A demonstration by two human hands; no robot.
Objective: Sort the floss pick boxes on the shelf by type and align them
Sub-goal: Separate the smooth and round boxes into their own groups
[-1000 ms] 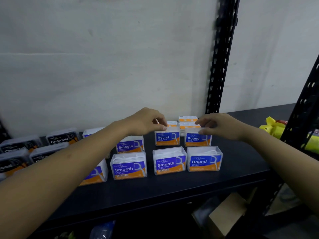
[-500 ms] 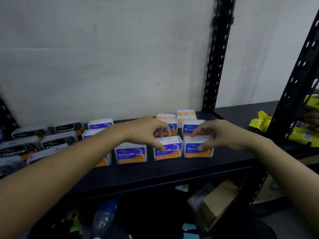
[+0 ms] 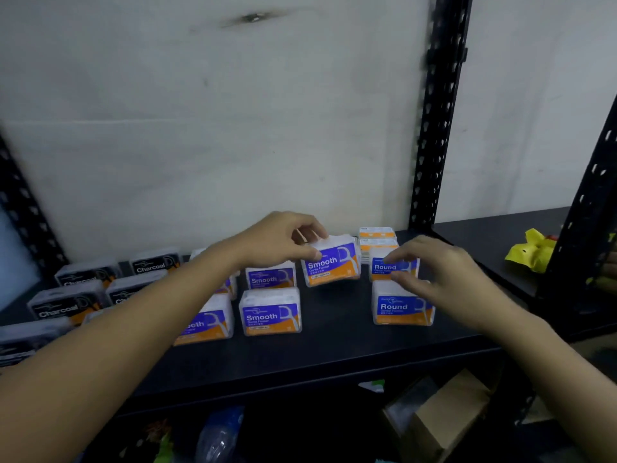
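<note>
My left hand [image 3: 283, 240] grips a clear "Smooth" floss pick box [image 3: 332, 264] by its top and holds it tilted, lifted off the black shelf [image 3: 334, 349]. My right hand [image 3: 434, 269] hovers with spread fingers over the front "Round" box [image 3: 402, 305], fingertips near a second "Round" box [image 3: 387, 267] behind it. More "Smooth" boxes stand to the left: one in front [image 3: 270, 312], one behind it [image 3: 270, 277], one partly hidden by my forearm [image 3: 207, 320]. Black "Charcoal" boxes [image 3: 66, 304] fill the far left. A bare gap lies between the front "Smooth" and "Round" boxes.
Stacked orange-topped boxes [image 3: 377, 237] stand at the back by a black perforated upright [image 3: 437, 121]. A yellow package [image 3: 531, 250] lies on the shelf at the right, behind another upright [image 3: 581, 228]. A cardboard box [image 3: 440, 416] and a plastic bottle [image 3: 220, 432] sit below.
My left hand has taken the front-row "Smooth" box beside the "Round" box and lifted it up and back, leaving a gap. My right hand has let go of the "Round" box top.
</note>
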